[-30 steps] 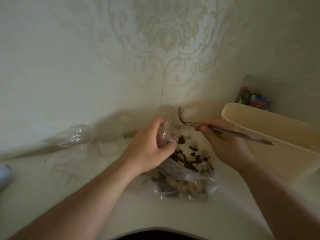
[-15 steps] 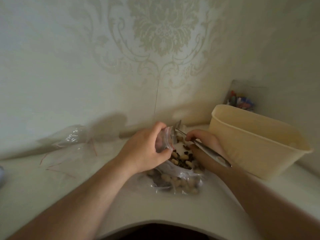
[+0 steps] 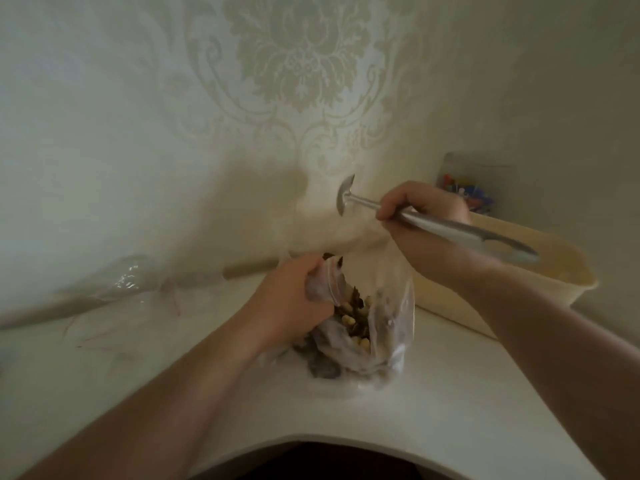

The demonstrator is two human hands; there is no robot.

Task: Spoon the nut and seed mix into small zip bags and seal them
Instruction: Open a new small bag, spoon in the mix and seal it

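Note:
A clear plastic bag (image 3: pixel 391 327) holding the nut and seed mix (image 3: pixel 353 313) stands on the white table in the middle. My left hand (image 3: pixel 294 303) grips the bag's left rim and holds its mouth open. My right hand (image 3: pixel 420 209) is raised above and to the right of the bag and holds a metal spoon (image 3: pixel 446 230) by its handle. The spoon's bowl (image 3: pixel 344 199) points left toward the wall and is seen edge-on, so I cannot tell whether anything lies in it.
A cream plastic tub (image 3: pixel 540 282) stands at the right against the wall, behind my right arm. A clear box of coloured bits (image 3: pixel 465 192) sits behind it. Empty clear zip bags (image 3: pixel 131 285) lie at the left. The table's curved front edge (image 3: pixel 346 441) is near me.
My right hand has lifted the spoon out of the bag, up and to the right. My left hand has kept its grip on the bag's rim.

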